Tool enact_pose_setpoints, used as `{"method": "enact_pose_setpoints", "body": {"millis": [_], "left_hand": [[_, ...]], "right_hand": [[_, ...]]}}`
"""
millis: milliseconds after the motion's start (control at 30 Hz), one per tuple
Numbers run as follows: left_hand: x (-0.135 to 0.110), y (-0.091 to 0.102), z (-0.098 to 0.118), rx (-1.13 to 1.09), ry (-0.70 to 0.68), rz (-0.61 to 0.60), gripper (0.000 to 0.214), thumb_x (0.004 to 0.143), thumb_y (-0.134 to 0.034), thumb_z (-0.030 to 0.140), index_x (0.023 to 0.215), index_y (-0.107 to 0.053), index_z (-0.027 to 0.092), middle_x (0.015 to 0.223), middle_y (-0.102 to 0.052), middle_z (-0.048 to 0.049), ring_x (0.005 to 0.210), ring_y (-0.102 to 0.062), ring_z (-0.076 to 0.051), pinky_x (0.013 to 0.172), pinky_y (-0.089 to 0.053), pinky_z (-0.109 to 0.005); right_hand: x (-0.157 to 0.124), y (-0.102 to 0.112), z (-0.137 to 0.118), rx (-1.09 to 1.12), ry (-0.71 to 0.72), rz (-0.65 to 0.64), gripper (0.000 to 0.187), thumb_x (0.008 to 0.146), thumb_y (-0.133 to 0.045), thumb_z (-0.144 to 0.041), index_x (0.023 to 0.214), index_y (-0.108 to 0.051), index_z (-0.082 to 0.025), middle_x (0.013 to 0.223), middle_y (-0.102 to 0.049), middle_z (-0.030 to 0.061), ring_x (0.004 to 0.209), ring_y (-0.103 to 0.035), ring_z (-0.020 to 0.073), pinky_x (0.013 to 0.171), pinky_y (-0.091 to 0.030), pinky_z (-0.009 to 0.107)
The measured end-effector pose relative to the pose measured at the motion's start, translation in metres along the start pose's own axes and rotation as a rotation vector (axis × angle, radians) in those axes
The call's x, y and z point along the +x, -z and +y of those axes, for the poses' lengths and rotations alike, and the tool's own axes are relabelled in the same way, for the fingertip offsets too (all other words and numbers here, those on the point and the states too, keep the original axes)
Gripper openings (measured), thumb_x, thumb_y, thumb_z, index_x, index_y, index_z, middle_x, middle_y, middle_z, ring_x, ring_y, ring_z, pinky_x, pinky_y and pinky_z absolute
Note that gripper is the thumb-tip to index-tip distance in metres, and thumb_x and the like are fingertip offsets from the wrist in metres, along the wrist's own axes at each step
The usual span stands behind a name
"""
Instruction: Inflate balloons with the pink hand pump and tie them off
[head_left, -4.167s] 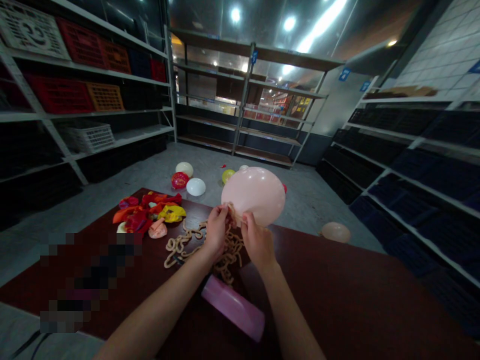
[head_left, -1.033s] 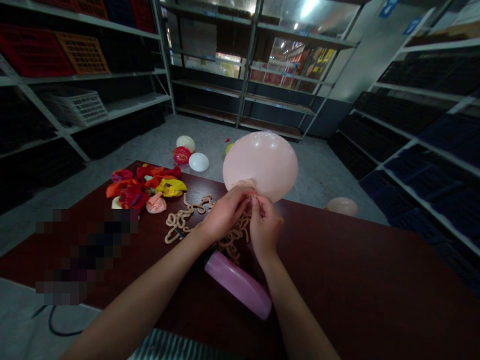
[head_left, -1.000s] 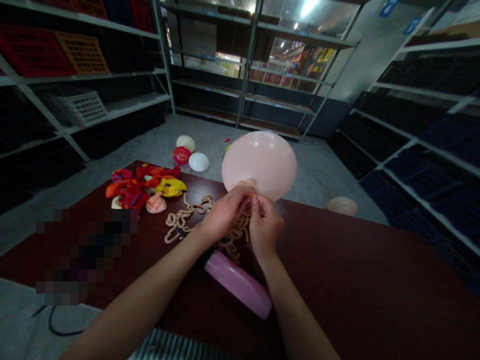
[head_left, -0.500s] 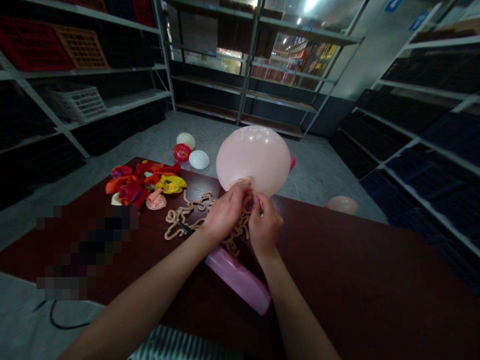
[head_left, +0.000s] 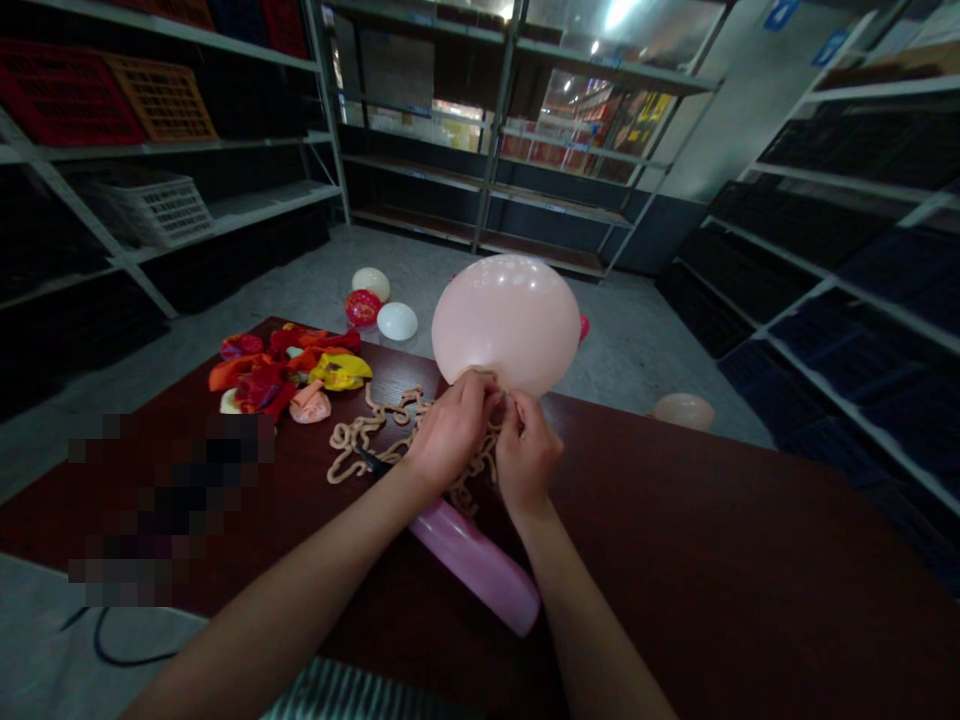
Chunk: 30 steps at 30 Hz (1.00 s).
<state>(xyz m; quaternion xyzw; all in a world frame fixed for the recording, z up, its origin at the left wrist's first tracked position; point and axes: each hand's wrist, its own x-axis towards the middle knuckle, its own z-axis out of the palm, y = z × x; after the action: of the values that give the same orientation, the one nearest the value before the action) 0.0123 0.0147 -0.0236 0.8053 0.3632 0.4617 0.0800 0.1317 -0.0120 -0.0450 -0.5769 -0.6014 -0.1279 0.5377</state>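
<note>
A large inflated pale pink balloon (head_left: 506, 315) rises just beyond my hands, its neck end toward me. My left hand (head_left: 459, 425) is closed at the base of the balloon, fingers pinched round its neck. Close against it, my right hand (head_left: 527, 448) pinches at the same spot; the knot or neck itself is hidden by the fingers. Tan cord (head_left: 367, 430) lies in loose loops on the table under my hands, with a strand near the left fingers. Below my wrists lies a pink-purple hand pump (head_left: 480, 565) with a black nozzle.
Limp coloured balloons (head_left: 285, 370) are heaped at the table's left, behind a blurred-out object (head_left: 180, 500). Inflated balloons (head_left: 397, 321) lie on the floor beyond the dark wooden table (head_left: 712, 560). Shelves with crates (head_left: 161, 95) stand around.
My fingers have shifted slightly at the balloon's neck, and the cord strand against the balloon sits lower. Both hands stay pressed together; the balloon has barely moved.
</note>
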Motion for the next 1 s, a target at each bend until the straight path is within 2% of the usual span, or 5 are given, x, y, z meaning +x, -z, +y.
{"method": "enact_pose_setpoints", "body": {"millis": [267,400,533,733,1000], "left_hand": [[0.010,0.009,0.003,-0.302,0.205,-0.113,0.007,0.100,-0.047,0.013,0.095,-0.050,0.018,0.089,-0.062,-0.0056,0.083,-0.061,-0.021,0.076,-0.047,-0.033],[0.012,0.015,0.003,-0.382,0.193,-0.159,0.010,0.101,-0.045,0.018,0.093,-0.050,0.019,0.084,-0.059,-0.0037,0.079,-0.058,-0.020,0.073,-0.043,-0.032],[0.008,0.009,0.002,-0.484,0.157,-0.062,0.003,0.101,-0.048,0.020,0.099,-0.049,0.019,0.087,-0.058,-0.0030,0.079,-0.057,-0.018,0.072,-0.043,-0.029],[0.009,0.011,-0.001,-0.543,0.146,0.105,0.005,0.100,-0.054,0.021,0.105,-0.054,0.019,0.084,-0.058,-0.0004,0.072,-0.055,-0.015,0.068,-0.043,-0.025],[0.011,0.018,-0.002,-0.445,-0.123,0.051,0.014,0.098,-0.063,0.020,0.111,-0.065,0.017,0.100,-0.068,-0.0079,0.091,-0.063,-0.019,0.081,-0.049,-0.030]], "right_hand": [[0.001,0.002,0.005,0.051,0.076,-0.041,0.027,0.102,-0.047,-0.030,0.103,-0.072,-0.020,0.092,-0.079,0.0049,0.080,-0.075,0.0151,0.075,-0.056,0.025],[0.002,0.005,0.001,0.102,0.021,-0.012,0.025,0.100,-0.051,-0.032,0.100,-0.074,-0.023,0.094,-0.079,0.0039,0.084,-0.075,0.0161,0.079,-0.058,0.027],[0.004,0.007,-0.010,0.238,-0.183,0.011,0.021,0.095,-0.059,-0.036,0.096,-0.075,-0.022,0.093,-0.078,0.0043,0.080,-0.073,0.0165,0.076,-0.057,0.029],[0.012,0.009,-0.029,0.725,-0.553,-0.181,0.024,0.088,-0.065,-0.042,0.088,-0.070,-0.018,0.054,-0.056,-0.0069,0.039,-0.045,0.0064,0.038,-0.036,0.020],[0.022,0.011,-0.027,1.157,-0.797,-0.188,0.017,0.075,-0.076,-0.035,0.080,-0.071,-0.020,0.049,-0.046,-0.0091,0.043,-0.037,0.0044,0.039,-0.030,0.017]]}}
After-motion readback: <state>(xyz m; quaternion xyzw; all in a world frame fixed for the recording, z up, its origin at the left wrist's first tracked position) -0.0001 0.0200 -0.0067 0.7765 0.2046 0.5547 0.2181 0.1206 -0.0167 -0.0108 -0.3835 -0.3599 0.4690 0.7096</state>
